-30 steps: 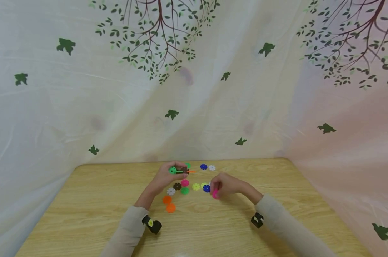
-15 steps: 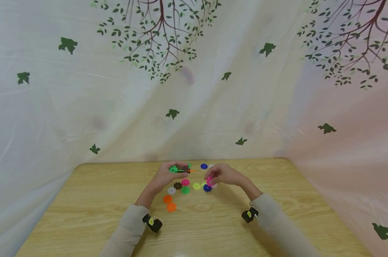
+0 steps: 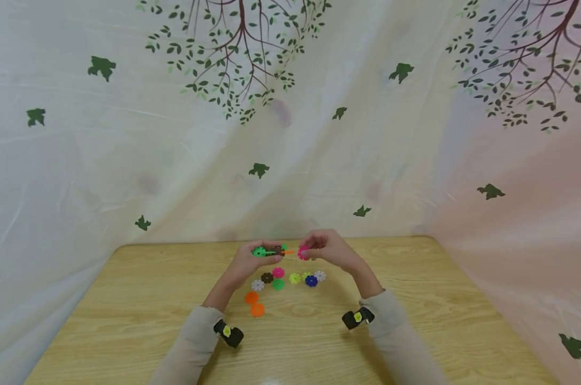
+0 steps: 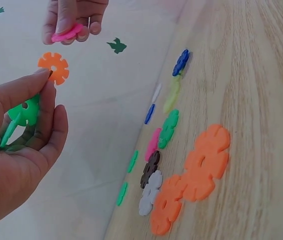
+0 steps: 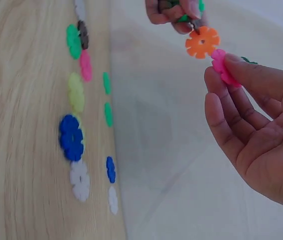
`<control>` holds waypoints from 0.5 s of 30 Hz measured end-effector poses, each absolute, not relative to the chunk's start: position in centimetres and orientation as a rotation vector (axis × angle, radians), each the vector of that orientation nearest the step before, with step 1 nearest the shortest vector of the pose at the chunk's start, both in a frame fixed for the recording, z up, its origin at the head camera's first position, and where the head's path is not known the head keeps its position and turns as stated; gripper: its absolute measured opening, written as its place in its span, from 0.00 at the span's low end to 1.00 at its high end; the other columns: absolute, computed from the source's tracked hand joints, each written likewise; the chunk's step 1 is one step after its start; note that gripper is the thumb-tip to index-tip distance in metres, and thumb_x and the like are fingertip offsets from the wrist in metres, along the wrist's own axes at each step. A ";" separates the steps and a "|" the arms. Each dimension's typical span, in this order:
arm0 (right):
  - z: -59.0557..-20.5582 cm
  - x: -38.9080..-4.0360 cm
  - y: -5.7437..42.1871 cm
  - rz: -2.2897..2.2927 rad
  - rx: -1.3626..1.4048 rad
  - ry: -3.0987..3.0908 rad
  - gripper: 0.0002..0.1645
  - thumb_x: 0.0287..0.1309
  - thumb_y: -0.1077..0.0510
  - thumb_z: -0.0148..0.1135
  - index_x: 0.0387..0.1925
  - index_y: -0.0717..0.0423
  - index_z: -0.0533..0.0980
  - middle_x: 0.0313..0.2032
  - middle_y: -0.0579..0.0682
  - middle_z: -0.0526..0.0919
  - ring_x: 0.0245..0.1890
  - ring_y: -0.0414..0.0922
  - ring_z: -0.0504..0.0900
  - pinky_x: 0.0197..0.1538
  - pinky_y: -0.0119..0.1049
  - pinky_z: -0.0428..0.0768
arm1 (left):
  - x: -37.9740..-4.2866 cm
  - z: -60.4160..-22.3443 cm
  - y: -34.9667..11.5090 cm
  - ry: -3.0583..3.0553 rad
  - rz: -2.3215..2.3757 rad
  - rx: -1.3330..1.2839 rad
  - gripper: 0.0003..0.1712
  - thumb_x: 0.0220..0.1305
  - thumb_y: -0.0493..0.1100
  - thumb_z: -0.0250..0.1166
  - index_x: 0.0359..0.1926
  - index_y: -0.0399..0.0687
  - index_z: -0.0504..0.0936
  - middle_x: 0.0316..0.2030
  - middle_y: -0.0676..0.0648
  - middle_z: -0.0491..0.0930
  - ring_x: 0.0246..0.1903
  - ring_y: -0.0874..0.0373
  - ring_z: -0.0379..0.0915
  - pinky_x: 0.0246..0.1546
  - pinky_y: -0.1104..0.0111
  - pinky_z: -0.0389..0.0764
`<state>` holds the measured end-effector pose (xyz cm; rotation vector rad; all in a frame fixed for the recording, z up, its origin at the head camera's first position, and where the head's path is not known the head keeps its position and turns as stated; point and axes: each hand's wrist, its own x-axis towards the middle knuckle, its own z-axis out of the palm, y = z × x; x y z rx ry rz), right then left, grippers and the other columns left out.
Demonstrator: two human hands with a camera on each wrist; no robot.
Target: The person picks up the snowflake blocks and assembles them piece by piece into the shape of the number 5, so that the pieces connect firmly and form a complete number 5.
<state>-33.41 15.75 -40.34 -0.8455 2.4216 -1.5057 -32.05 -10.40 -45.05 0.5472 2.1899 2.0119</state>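
Note:
My left hand (image 3: 246, 264) pinches a chain of joined snowflake discs above the table. In the left wrist view, green discs (image 4: 26, 111) sit inside the palm and an orange disc (image 4: 56, 64) sticks out past the fingertips. A brown disc (image 3: 279, 251) of the chain shows between the fingers in the head view. My right hand (image 3: 333, 250) pinches a pink snowflake disc (image 5: 224, 68) by its edge, thumb against the fingers. The pink disc is held close to the orange one, edge toward edge in the right wrist view.
Loose discs lie on the wooden table (image 3: 175, 321): two orange (image 3: 257, 309), a dark brown (image 3: 267, 278), a pink (image 3: 278, 272), a blue (image 3: 311, 280), yellow (image 3: 295, 278), white and green ones. A printed cloth (image 3: 290, 160) hangs behind the table's back edge.
My right hand has lifted the pink disc from the table area and carried it up and left toward the chain. The left hand has stayed nearly still.

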 end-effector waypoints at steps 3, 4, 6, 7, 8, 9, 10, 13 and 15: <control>-40.3 -33.4 15.3 -1.590 -0.785 2.416 0.09 0.64 0.65 0.67 0.45 0.66 0.82 0.37 0.58 0.87 0.38 0.58 0.86 0.39 0.35 0.86 | -32.1 -45.0 -10.5 2.198 2.021 0.540 0.22 0.63 0.41 0.74 0.57 0.41 0.84 0.54 0.41 0.85 0.48 0.55 0.85 0.57 0.51 0.83; -40.3 -33.3 15.2 -1.618 -0.761 2.418 0.09 0.64 0.65 0.67 0.45 0.65 0.82 0.36 0.57 0.87 0.38 0.58 0.86 0.39 0.35 0.86 | -32.1 -45.0 -10.5 2.194 2.028 0.541 0.22 0.63 0.41 0.74 0.57 0.41 0.84 0.54 0.41 0.85 0.48 0.55 0.85 0.58 0.47 0.82; -40.4 -33.3 15.0 -1.676 -0.717 2.422 0.10 0.64 0.64 0.68 0.45 0.65 0.82 0.35 0.55 0.88 0.36 0.53 0.87 0.39 0.34 0.86 | -32.1 -44.9 -10.5 2.189 2.040 0.543 0.21 0.63 0.40 0.73 0.57 0.42 0.84 0.54 0.40 0.85 0.47 0.55 0.85 0.59 0.44 0.80; -40.4 -33.3 14.9 -1.703 -0.698 2.425 0.10 0.63 0.64 0.68 0.44 0.65 0.82 0.34 0.54 0.88 0.35 0.50 0.87 0.39 0.34 0.86 | -32.1 -44.9 -10.5 2.187 2.045 0.543 0.21 0.63 0.40 0.73 0.56 0.42 0.84 0.54 0.40 0.85 0.47 0.55 0.85 0.60 0.42 0.79; -40.5 -33.3 14.7 -1.727 -0.685 2.430 0.10 0.63 0.63 0.69 0.44 0.65 0.82 0.34 0.52 0.88 0.34 0.47 0.87 0.38 0.33 0.85 | -32.2 -44.9 -10.5 2.189 2.048 0.540 0.21 0.63 0.40 0.73 0.56 0.42 0.84 0.53 0.40 0.85 0.46 0.55 0.85 0.60 0.41 0.78; -40.6 -33.3 14.7 -1.754 -0.674 2.431 0.10 0.63 0.63 0.69 0.44 0.65 0.82 0.33 0.51 0.88 0.33 0.44 0.86 0.38 0.33 0.85 | -32.2 -44.9 -10.6 2.191 2.052 0.539 0.21 0.63 0.40 0.73 0.56 0.42 0.84 0.53 0.40 0.85 0.45 0.55 0.85 0.60 0.40 0.78; -40.7 -33.3 14.6 -1.780 -0.664 2.430 0.11 0.63 0.63 0.69 0.44 0.65 0.82 0.32 0.49 0.88 0.32 0.42 0.86 0.38 0.33 0.85 | -32.2 -44.9 -10.6 2.195 2.053 0.536 0.21 0.63 0.41 0.73 0.56 0.42 0.84 0.53 0.40 0.85 0.45 0.56 0.84 0.59 0.41 0.79; -40.9 -33.3 14.3 -1.848 -0.632 2.419 0.10 0.62 0.63 0.70 0.43 0.67 0.82 0.31 0.47 0.87 0.31 0.40 0.85 0.39 0.34 0.86 | -32.2 -44.9 -10.7 2.216 2.050 0.529 0.21 0.63 0.41 0.74 0.56 0.41 0.84 0.52 0.41 0.84 0.44 0.56 0.84 0.56 0.48 0.83; -41.0 -33.3 14.1 -1.890 -0.608 2.408 0.11 0.62 0.64 0.70 0.43 0.68 0.81 0.30 0.46 0.87 0.30 0.40 0.85 0.40 0.37 0.87 | -32.3 -44.9 -10.7 2.224 2.051 0.526 0.21 0.63 0.41 0.74 0.56 0.40 0.84 0.51 0.40 0.84 0.43 0.57 0.84 0.52 0.55 0.86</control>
